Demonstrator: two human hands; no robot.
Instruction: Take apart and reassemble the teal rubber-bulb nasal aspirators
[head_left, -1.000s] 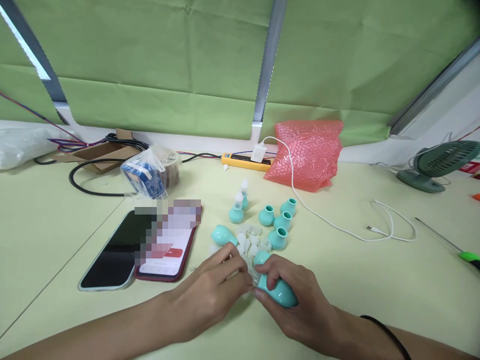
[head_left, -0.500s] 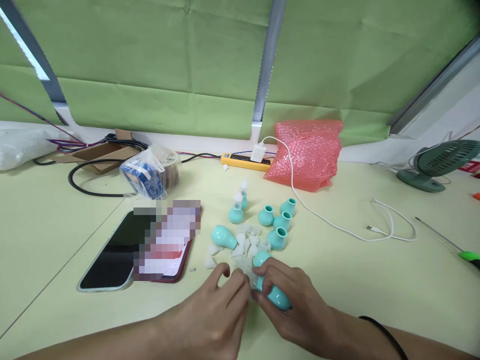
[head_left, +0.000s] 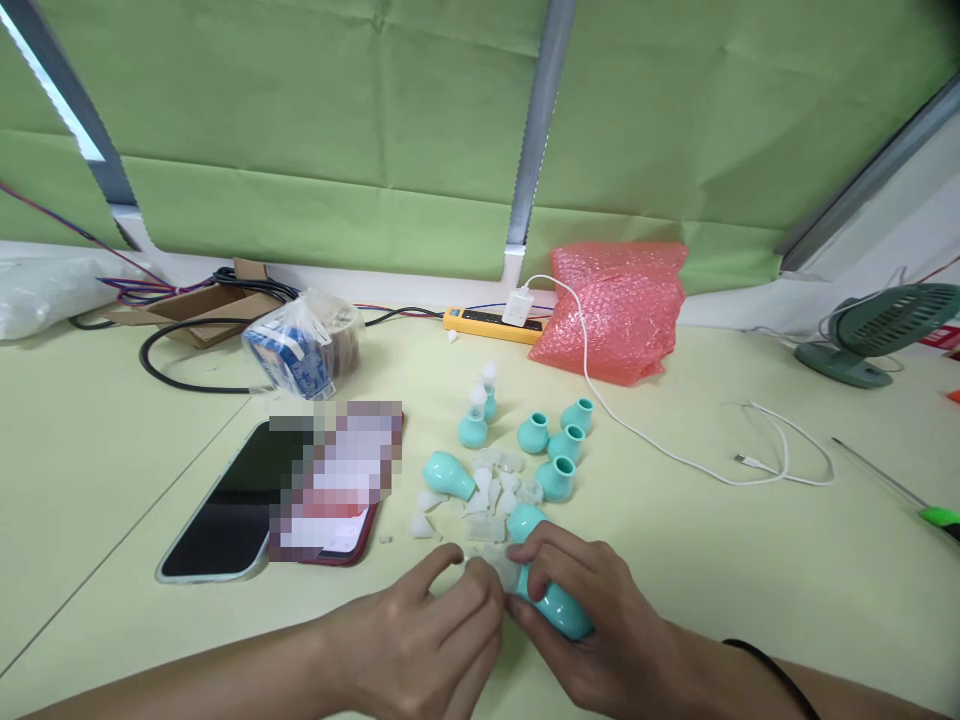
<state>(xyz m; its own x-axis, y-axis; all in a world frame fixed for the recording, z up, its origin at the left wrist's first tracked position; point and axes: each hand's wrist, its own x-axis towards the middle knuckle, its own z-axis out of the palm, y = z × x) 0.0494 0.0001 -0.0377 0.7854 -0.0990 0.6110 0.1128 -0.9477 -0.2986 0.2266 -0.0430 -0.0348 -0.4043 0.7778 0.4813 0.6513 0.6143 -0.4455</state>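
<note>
My right hand (head_left: 619,620) is wrapped round a glossy turquoise squeeze bulb (head_left: 562,610), tilted with its neck towards the left. A translucent plastic piece (head_left: 499,562) sits at that neck. Curled fingers of my left hand (head_left: 420,630) pinch at the piece's near left side; their tips are partly hidden. Just behind my right fingers lies another turquoise bulb (head_left: 526,522). Loose translucent pieces (head_left: 486,528) are scattered in front of my hands, with a bulb on its side (head_left: 448,474) among them. Several open-necked bulbs (head_left: 555,482) stand behind, and two with clear nozzles (head_left: 473,430) stand upright.
Two phones (head_left: 217,510) lie on the left. Behind them are a bagged blue box (head_left: 292,360) and an open carton (head_left: 225,322). A yellow power strip (head_left: 480,325), red bubble wrap (head_left: 611,315), a white cable (head_left: 697,465), a green fan (head_left: 885,330) and a screwdriver (head_left: 937,516) lie farther off.
Both hands have shifted slightly, still together at the bulb. My left fingers have moved a little to the right and down, uncovering a loose translucent piece behind them.
</note>
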